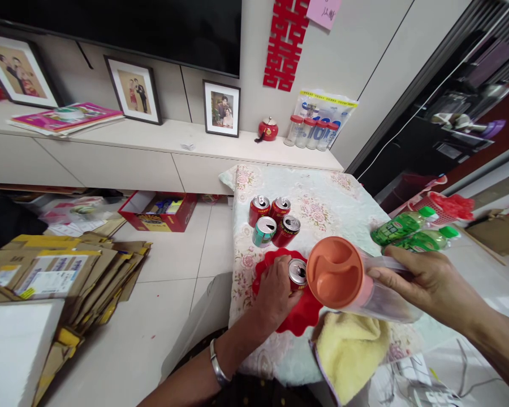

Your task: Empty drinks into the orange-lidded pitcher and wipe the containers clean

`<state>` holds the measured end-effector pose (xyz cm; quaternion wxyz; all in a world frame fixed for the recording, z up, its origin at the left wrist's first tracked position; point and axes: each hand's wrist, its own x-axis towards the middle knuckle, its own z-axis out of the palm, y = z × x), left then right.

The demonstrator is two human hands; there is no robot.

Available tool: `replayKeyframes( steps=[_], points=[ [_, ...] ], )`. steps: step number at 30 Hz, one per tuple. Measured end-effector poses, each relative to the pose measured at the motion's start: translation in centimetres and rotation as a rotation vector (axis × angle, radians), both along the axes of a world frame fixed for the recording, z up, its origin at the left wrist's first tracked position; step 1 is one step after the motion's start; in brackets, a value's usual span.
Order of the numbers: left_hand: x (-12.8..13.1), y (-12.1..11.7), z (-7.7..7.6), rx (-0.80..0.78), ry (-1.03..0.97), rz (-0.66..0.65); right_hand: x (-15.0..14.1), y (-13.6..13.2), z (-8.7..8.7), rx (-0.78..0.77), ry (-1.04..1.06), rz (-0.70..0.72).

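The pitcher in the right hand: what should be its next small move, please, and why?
Probably ease the pitcher slightly left, so its edge comes over the opening of the can, before tipping more. The right hand holds it tilted that way, but its orange lid appears beside the opening, not over it. The left hand grips the can.

Near the lower centre of the frame, the left hand [275, 299] grasps an open red can [297, 272] over a red scalloped tray [303, 319]. Toward the right, the right hand [424, 282] grips a tilted clear pitcher [384, 304], its orange lid [333, 285] close beside the can. A teal can [262, 237] and three red cans [283, 233] cluster mid-frame; a yellow cloth [352, 350] hangs lower right of centre.
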<state>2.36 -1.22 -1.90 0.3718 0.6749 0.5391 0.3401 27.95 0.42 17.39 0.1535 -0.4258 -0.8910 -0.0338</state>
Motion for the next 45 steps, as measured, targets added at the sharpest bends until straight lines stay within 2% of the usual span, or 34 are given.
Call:
replayKeyframes(
  steps=[12, 37, 45],
  points=[
    [0.14, -0.05, -0.42, 0.018, 0.001, 0.013, -0.28, -0.07, 0.34, -0.038, 0.026, -0.036],
    [0.25, -0.12, -0.56, 0.022, 0.019, 0.022, -0.67, -0.02, 0.54, -0.035, 0.022, -0.007],
    [0.19, -0.08, -0.18, 0.013, 0.017, 0.011, -0.70, -0.13, 0.76, -0.025, 0.012, -0.005]
  ],
)
